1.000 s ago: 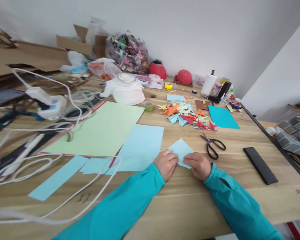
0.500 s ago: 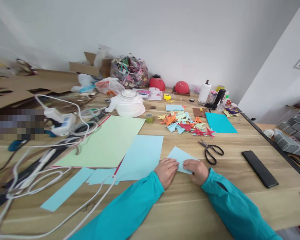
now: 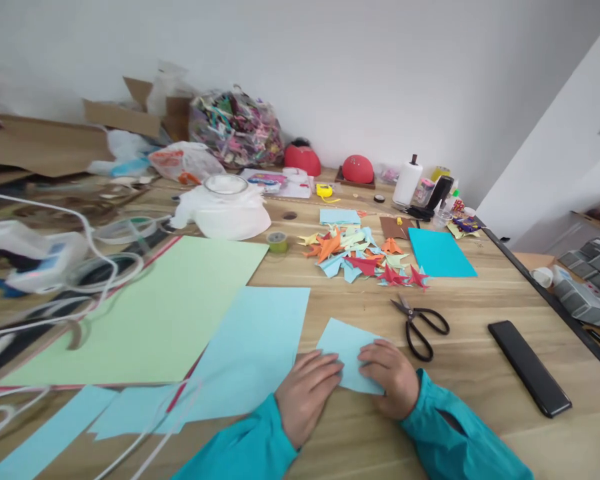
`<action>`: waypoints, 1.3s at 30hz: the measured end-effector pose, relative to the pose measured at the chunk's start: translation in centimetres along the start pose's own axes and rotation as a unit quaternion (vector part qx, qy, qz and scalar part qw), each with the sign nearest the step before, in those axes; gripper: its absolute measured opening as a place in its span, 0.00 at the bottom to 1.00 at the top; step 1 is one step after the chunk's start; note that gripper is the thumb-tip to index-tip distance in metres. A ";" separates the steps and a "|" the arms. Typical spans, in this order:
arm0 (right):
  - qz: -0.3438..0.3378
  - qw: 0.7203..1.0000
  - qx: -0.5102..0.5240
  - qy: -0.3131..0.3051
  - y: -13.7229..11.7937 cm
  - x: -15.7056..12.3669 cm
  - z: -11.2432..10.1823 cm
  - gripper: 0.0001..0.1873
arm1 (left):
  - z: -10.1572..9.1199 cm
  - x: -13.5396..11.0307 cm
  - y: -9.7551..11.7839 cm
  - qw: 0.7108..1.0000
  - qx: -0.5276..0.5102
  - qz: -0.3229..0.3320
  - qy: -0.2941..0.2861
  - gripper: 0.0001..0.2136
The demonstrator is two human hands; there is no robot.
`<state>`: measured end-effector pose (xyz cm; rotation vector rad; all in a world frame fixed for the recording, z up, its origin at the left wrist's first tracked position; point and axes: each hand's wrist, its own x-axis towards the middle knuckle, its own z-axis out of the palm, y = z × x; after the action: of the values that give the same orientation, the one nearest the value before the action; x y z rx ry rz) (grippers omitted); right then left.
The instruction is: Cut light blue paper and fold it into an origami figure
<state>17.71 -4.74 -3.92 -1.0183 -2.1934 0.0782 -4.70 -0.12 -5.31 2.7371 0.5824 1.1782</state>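
Note:
A small light blue paper piece [image 3: 349, 347] lies on the wooden table [image 3: 470, 373] in front of me. My left hand [image 3: 305, 393] rests flat at its left edge, fingers stretched out onto the paper. My right hand [image 3: 387, 375] presses down on the paper's lower right part with curled fingers. Black scissors [image 3: 420, 321] lie just right of the paper. A heap of folded coloured paper shapes [image 3: 363, 257] sits further back.
A large light blue sheet [image 3: 250, 347] and a pale green sheet [image 3: 155, 313] lie to the left, with white cables [image 3: 70, 293] beyond. A black phone [image 3: 529, 367] lies at right, a teal sheet [image 3: 440, 253] behind it. Clutter lines the wall.
The camera has tipped down and come closer. Both hands stay on the small blue paper; my left hand's fingers now lie flatter across its edge.

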 end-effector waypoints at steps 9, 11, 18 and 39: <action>0.023 0.999 -0.045 0.016 -2.1 1.4 -1.6 0.10 | 0.8 0.9 2.1 0.997 0.001 -0.033 0.076 0.15; 0.032 0.999 -0.023 0.018 -2.0 1.4 -1.8 0.08 | 0.1 1.7 2.7 0.997 -0.011 -0.046 0.068 0.14; 0.099 0.994 0.026 0.030 -1.2 0.7 -3.0 0.05 | -1.6 2.8 1.8 0.993 -0.015 -0.113 -0.007 0.11; 0.357 0.927 -0.055 0.097 -1.1 -0.2 -3.1 0.23 | -1.9 2.3 1.0 0.978 -0.053 -0.196 0.043 0.04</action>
<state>19.01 -6.32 -1.34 -1.7653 -1.5677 0.1778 -4.32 -0.30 -2.19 2.3441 0.9830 1.1884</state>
